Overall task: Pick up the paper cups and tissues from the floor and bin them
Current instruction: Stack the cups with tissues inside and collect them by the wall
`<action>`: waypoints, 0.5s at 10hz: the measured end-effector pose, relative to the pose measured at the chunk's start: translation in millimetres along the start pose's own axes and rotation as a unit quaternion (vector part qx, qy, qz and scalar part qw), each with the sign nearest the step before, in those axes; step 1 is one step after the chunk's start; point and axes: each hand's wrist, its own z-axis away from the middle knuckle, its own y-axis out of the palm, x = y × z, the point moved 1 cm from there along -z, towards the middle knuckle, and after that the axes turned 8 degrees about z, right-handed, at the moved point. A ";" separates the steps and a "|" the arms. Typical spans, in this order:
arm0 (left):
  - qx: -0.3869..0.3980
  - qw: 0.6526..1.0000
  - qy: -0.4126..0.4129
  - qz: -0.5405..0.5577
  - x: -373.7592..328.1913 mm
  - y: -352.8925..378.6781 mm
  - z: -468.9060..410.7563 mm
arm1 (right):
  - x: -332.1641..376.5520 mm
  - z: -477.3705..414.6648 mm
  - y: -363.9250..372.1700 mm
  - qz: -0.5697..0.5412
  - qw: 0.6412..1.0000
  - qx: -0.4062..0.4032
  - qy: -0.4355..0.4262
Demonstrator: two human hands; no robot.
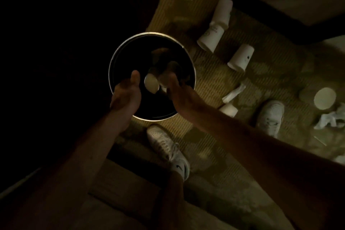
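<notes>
A round black bin (186, 56) with a shiny rim stands on the carpet in the middle of the view. My left hand (127, 93) and my right hand (180, 95) are both stretched out over its mouth, palms facing each other and fingers straight. Between them a pale paper cup (151, 83) sits in the bin's opening, apart from my left hand. A second pale piece (164, 80) lies close to my right fingertips; what it is stays unclear in the dark. Several paper cups lie on the floor to the right, such as (240, 58), with tissues (233, 93) (330, 119).
My white shoes (168, 147) (270, 115) stand below and to the right of the bin. A cup (228, 109) lies beside my right forearm. Dark furniture fills the left side, and a dark edge (280, 15) runs along the top right.
</notes>
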 end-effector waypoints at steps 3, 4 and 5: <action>-0.026 0.982 0.157 0.097 -100.4 73.5 76.8 | -18.0 -11.6 -124.5 -0.152 0.988 0.006 -0.030; 0.002 0.973 0.203 0.113 -142.4 117.9 52.3 | -14.6 -49.8 -167.5 -0.154 0.987 -0.013 -0.037; 0.018 0.970 0.242 0.027 -175.1 144.2 -0.7 | -5.3 -93.3 -194.6 -0.152 0.987 -0.015 -0.055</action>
